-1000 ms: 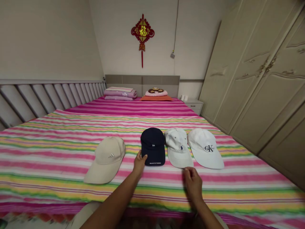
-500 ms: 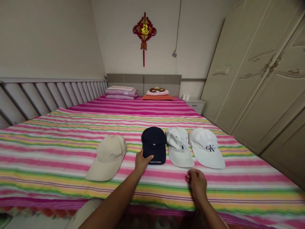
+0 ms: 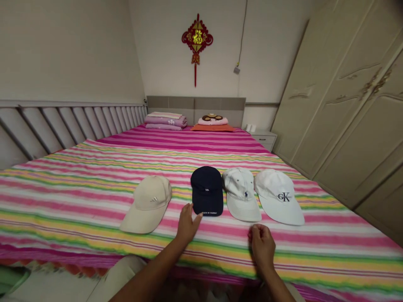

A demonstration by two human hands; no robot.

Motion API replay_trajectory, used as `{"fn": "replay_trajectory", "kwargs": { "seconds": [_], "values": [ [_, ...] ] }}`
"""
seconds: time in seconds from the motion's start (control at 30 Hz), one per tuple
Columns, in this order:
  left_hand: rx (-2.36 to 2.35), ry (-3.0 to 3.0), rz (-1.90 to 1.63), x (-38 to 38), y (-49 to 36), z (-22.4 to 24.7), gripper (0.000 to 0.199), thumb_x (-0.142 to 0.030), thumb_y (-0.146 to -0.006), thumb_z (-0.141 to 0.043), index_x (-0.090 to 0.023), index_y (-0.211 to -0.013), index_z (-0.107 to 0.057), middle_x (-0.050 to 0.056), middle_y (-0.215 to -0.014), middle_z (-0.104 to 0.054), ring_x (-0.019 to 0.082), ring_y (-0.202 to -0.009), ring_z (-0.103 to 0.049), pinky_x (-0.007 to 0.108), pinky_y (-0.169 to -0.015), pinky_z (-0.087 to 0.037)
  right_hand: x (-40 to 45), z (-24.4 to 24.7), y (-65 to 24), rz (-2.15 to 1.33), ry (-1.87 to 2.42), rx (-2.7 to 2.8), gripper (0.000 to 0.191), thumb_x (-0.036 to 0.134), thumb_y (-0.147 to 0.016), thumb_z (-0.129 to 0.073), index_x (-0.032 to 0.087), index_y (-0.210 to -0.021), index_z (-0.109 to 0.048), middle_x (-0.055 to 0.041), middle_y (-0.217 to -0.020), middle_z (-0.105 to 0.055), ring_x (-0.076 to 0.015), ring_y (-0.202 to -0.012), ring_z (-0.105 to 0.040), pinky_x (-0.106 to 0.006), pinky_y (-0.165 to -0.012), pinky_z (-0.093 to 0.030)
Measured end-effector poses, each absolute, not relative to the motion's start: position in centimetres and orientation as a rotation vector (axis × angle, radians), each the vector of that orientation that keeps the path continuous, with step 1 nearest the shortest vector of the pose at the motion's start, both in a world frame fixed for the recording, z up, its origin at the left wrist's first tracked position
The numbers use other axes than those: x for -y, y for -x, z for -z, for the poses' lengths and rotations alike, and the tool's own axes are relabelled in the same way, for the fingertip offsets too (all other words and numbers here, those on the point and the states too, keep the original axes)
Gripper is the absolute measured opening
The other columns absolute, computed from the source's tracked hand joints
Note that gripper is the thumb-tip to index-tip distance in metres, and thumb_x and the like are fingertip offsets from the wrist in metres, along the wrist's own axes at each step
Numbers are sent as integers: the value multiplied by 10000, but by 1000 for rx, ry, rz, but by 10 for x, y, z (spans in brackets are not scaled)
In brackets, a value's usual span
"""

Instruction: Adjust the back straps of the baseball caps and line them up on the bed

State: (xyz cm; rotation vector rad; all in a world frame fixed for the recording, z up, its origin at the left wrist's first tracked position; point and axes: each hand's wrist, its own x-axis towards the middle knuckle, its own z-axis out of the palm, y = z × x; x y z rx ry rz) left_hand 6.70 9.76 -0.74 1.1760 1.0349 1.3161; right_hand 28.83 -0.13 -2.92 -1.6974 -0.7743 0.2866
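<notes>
Left hand (image 3: 188, 223) angles forward, grip spread at the navy baseball cap (image 3: 207, 188); right hand (image 3: 262, 244), fingers curled together, nears the pony-logo cap (image 3: 242, 197).

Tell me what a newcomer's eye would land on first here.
Likely the navy baseball cap, dark against the brightly striped bedspread, with the left hand close by its brim. Next, the red-and-gold hanging ornament, high on the wall above the headboard.
</notes>
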Motion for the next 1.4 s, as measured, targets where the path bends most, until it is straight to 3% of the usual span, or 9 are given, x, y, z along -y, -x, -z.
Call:
{"fn": "replay_trajectory", "kwargs": {
  "seconds": [0.07,0.2,0.33,0.43,0.57,0.67,0.93,1.17,1.4],
  "values": [
    [-1061,-1282,-1314,-82,-52,10,406,-229,-519,-734,-171,-908,-632,120,-1147,-535,286,-1195,-327,356,-1037,-154,4,28,-283,-214,1765,882,176,364,-753,-436,201,-723,-496,-3,-536,-559,-176,-501,-520,-275,-480,-382],
    [-1173,-1463,-1278,-60,-17,17,323,-265,-586,-688,-175,-895,-657,113,-1040,-592,268,-1040,-479,369,-966,-284,7,27,-271,-131,1854,1164,202,399,-752,-451,218,-737,-539,-25,-614,-598,-193,-545,-525,-275,-489,-316],
    [-1256,-1092,-1276,-49,15,25,317,-287,-576,-692,-146,-856,-648,86,-882,-650,228,-868,-573,321,-802,-423,8,26,-266,-66,1912,1356,227,396,-776,-423,218,-724,-553,-26,-627,-603,-181,-531,-520,-264,-474,-269],
    [-1257,-739,-1327,-43,33,27,271,-266,-621,-669,-138,-854,-616,56,-820,-659,168,-782,-604,256,-707,-461,8,25,-266,-25,1959,1411,227,377,-798,-395,212,-748,-542,-35,-657,-612,-185,-552,-530,-258,-473,-269],
    [-1220,-414,-1422,-42,50,16,94,-205,-728,-582,-133,-783,-560,64,-766,-655,140,-713,-632,247,-659,-495,9,24,-266,12,2014,1439,219,367,-808,-386,212,-759,-534,-35,-669,-623,-188,-563,-541,-252,-474,-281],
    [-1249,-313,-1407,-48,60,6,109,-226,-763,-552,-118,-754,-537,93,-699,-651,163,-651,-643,272,-603,-516,9,23,-265,30,2037,1442,218,363,-813,-381,213,-775,-534,-28,-661,-627,-182,-553,-548,-248,-482,-299],
    [-1295,-266,-1494,-57,69,8,193,-83,-719,-580,-141,-603,-437,10,-533,-595,115,-514,-616,207,-509,-512,10,19,-264,59,2047,1466,230,356,-817,-373,206,-733,-526,-26,-634,-621,-171,-530,-547,-243,-479,-296],
    [-1194,-274,-1542,-60,73,3,170,29,-724,-500,-139,-700,-511,-10,-573,-619,93,-511,-612,207,-540,-525,10,18,-264,39,2046,1471,221,362,-824,-375,216,-739,-517,-10,-610,-616,-168,-528,-552,-235,-475,-305],
    [-1270,-238,-1602,-63,78,-2,176,-29,-710,-561,-143,-621,-460,-27,-481,-584,80,-412,-564,186,-454,-511,11,20,-266,23,2050,1463,220,353,-824,-376,217,-734,-523,-12,-625,-619,-163,-517,-547,-235,-471,-306]
  ]
}}
